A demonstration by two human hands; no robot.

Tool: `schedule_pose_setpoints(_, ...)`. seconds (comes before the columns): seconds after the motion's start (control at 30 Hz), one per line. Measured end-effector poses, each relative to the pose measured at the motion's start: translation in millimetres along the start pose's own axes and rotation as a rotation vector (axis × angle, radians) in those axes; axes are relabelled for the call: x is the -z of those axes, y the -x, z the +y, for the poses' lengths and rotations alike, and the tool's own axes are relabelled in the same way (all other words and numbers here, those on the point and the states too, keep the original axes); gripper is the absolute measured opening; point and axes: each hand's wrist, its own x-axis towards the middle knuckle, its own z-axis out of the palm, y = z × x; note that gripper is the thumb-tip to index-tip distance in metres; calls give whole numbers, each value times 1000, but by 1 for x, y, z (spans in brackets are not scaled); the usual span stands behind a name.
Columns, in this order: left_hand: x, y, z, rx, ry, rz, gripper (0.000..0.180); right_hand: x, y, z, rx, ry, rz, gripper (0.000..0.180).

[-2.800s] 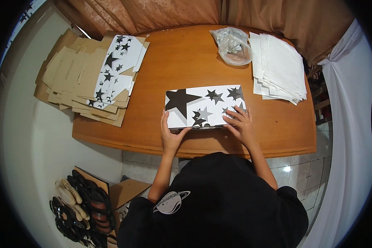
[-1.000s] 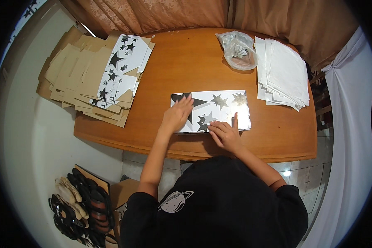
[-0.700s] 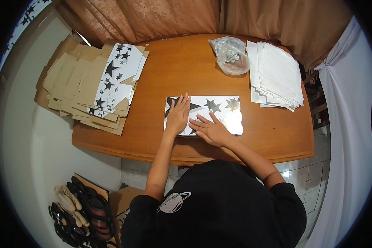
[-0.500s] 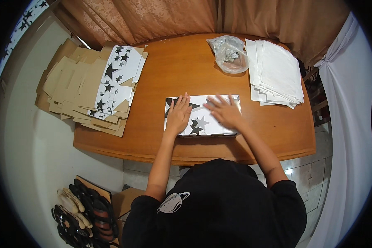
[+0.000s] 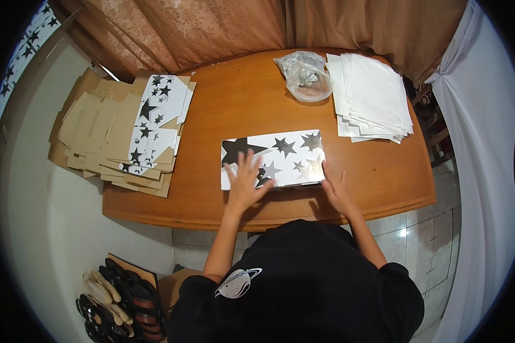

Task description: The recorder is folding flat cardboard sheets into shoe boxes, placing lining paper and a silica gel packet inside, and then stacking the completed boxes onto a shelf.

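You are pressing your left hand (image 5: 245,182) flat, fingers spread wide, on the lower left part of the star-printed box (image 5: 273,158), which is lying folded flat near the middle of the frame, on the near half of the table (image 5: 234,108). Your palm is sitting over the box's near edge and your fingers are pointing up the frame across its white face with black and silver stars. Your right hand (image 5: 336,187) is resting open at the box's lower right corner, fingertips touching its right edge, palm lying on the bare wood just beside it. Neither hand is gripping anything.

In the upper left of the frame, a stack of flattened cartons (image 5: 106,137) is overhanging the table's left end, brown sides mostly up, with a few star-printed ones (image 5: 157,123) lying on top. In the upper right, a pile of white sheets (image 5: 372,97) is sitting well apart from the box, and just left of it a clear plastic bag (image 5: 304,74) is holding small dark pieces too small to tell. A brown curtain (image 5: 223,28) is hanging behind the table. At the lower left, pairs of sandals (image 5: 117,303) are lying on the floor.
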Motion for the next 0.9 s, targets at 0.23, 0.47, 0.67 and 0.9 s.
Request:
schedule_pose_setpoints(0.23,12,-88,51,-463,13,-311,117,-4,50,-17,89,-147,-141,55)
schedule_pose_setpoints(0.47,6,-119,107,-539,-298,-789,143,-26,66,-12,50,-378,-86,60)
schedule_pose_setpoints(0.67,-8,-99,85,-686,-265,-581,138,-27,68,-17,76,-246,-184,60)
schedule_pose_setpoints(0.9,75,-88,74,-695,25,-350,138,-19,30,-41,508,-85,9,63)
